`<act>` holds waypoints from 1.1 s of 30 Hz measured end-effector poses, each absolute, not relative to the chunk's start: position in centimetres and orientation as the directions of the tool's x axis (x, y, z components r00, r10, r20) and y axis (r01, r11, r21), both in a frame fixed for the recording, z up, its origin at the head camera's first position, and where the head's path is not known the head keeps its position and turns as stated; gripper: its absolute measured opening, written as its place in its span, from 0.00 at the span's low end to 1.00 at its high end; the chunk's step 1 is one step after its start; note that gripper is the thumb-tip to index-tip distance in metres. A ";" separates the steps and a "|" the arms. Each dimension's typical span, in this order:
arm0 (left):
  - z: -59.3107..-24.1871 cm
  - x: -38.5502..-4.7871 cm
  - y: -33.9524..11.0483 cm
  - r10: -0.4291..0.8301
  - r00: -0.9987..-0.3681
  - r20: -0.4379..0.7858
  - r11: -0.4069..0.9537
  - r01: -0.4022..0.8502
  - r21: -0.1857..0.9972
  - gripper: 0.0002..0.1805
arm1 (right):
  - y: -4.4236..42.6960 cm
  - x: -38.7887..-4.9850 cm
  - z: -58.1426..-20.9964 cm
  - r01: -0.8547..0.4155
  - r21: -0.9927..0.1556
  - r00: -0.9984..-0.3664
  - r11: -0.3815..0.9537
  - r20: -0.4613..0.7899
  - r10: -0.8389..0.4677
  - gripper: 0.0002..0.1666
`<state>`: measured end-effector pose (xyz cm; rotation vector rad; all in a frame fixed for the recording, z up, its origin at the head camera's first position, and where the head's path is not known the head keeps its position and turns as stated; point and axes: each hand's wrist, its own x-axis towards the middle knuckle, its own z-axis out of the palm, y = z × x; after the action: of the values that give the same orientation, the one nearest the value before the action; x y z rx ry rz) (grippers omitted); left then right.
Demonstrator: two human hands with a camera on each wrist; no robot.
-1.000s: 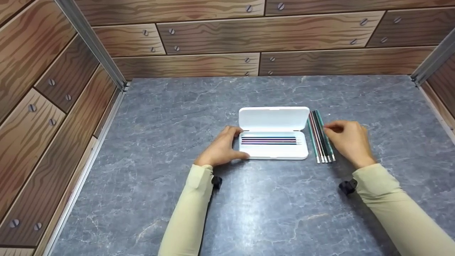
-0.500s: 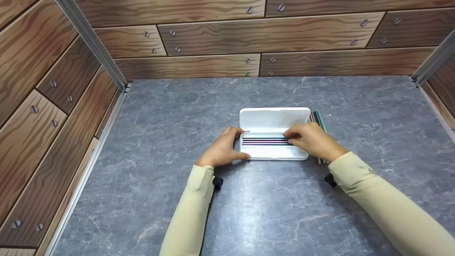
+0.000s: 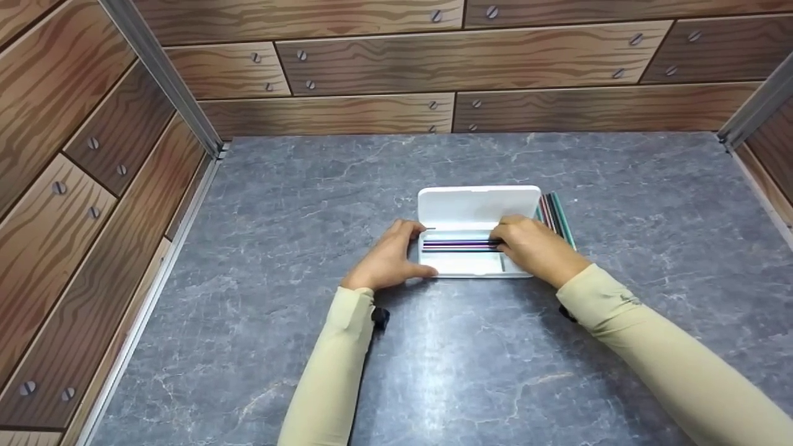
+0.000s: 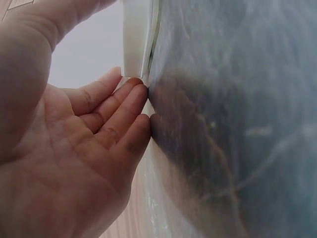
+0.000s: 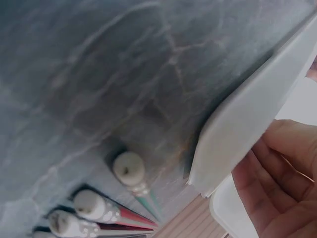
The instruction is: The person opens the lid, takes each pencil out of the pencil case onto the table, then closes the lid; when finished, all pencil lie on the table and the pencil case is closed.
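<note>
A white pencil case (image 3: 461,275) lies with its lid (image 3: 477,204) raised at the back. Several dark and purple pencils (image 3: 458,246) lie side by side in its rear part. My left hand (image 3: 390,257) holds the case's left end, thumb at the front corner and forefinger at the back one; in the left wrist view its other fingers are stretched against the case end. My right hand (image 3: 536,248) reaches over the right end, fingers bent down onto the pencils' right ends. Its fingertips are hidden behind the case wall in the right wrist view, so its grip cannot be seen.
More pencils, teal, red and black (image 3: 557,217), lie on the grey marbled tabletop (image 3: 310,217) just right of the case, partly behind the right hand. Their white erasers (image 5: 129,167) show in the right wrist view. Wood-patterned walls (image 3: 372,62) enclose the back and sides.
My right hand has moved left from the loose pencils beside the case to the pencils inside it, then sunk slightly lower and left. My left hand has stayed put.
</note>
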<state>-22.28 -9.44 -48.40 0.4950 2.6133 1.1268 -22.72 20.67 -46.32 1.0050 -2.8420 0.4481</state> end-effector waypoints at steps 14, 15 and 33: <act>-48.6 -22.1 -9.6 0.410 -0.907 -0.092 0.632 0.211 0.746 0.43 | 20.3 -22.1 -47.1 -0.623 -0.203 -0.778 0.755 0.267 -0.569 0.06; -48.6 -22.1 -9.6 0.411 -0.907 -0.095 0.633 0.209 0.745 0.43 | 20.4 -22.0 -47.2 -0.622 -0.205 -0.777 0.755 0.274 -0.566 0.06; -48.5 -22.2 -9.5 0.409 -0.908 -0.087 0.639 0.216 0.738 0.44 | 21.9 -21.9 -45.2 -0.592 -0.406 -0.799 0.696 0.403 -0.445 0.09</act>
<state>-22.18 -9.47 -48.48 0.5083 2.6139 1.1300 -21.94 21.87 -45.21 0.8241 -2.6332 0.7691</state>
